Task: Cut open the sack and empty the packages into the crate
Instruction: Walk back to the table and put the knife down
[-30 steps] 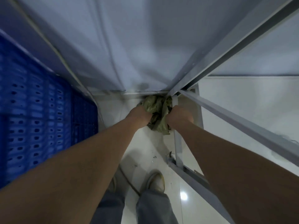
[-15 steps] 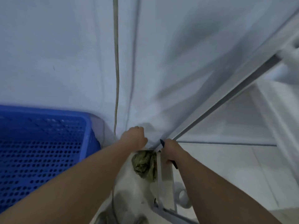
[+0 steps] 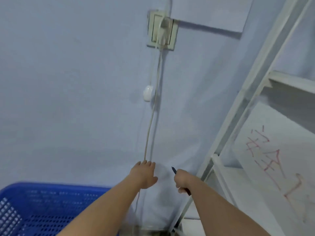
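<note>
My left hand (image 3: 144, 174) is raised in front of the pale wall with its fingers apart and nothing in it. My right hand (image 3: 183, 181) is closed around a dark blade-like cutter (image 3: 174, 170), whose tip points up and left and whose other end sticks out below the fist. The blue perforated crate (image 3: 42, 210) fills the bottom left corner, below and left of my left forearm. The green sack is out of sight; only a dark smudge shows at the bottom edge.
A white cable (image 3: 150, 126) with an inline switch (image 3: 148, 95) hangs from a wall socket (image 3: 162, 29) down the wall just above my left hand. A white metal rack (image 3: 242, 106) with a board bearing red writing (image 3: 272, 159) stands at the right.
The view has tilted upward from the floor to the wall. Both hands let go of the green sack on the floor and rose; my left hand opened, and the right now shows a cutter.
</note>
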A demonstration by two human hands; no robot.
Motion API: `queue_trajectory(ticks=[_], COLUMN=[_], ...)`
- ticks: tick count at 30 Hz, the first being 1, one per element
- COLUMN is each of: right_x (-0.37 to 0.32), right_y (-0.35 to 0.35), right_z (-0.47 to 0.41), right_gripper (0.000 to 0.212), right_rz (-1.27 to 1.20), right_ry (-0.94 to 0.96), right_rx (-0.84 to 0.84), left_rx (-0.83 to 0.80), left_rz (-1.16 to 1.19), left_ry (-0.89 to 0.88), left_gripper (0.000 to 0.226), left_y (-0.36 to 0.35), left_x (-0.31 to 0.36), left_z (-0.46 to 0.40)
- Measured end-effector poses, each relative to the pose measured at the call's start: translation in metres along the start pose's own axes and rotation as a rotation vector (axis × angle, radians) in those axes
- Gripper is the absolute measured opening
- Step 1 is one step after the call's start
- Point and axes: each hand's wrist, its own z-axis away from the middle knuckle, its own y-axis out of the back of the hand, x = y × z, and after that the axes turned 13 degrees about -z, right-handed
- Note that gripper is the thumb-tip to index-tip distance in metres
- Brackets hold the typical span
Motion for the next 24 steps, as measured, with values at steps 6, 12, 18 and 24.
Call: queue_trajectory(ticks=[6, 12, 18, 24], right_x=[-0.048, -0.088, -0.151, -0.232], right_y=[0.008, -0.037, -0.109, -0.214], right_z=[0.067, 0.119, 0.194, 0.291], right_gripper=[0.032, 0.019, 0.029, 0.022], right_rz=[-0.118, 0.104, 0.381, 0.481], right_ry=[0.325, 0.637, 0.874, 1.08], right_rx=[-0.044, -0.007, 0.039, 0.019], left_rx=[0.134, 0.083, 0.095, 0.154], left_rz=[-0.015, -0.015, -0.016, 0.03], left_ry=[0.256, 0.509, 0.741, 1.027], left_gripper=[0.07, 0.072, 0.069, 0.068], left_y=[0.043, 0.051, 0.047, 0.022], left_x=[-0.042, -0.082, -0.135, -0.208], left_z=[0.089, 0.184, 0.312, 0.473])
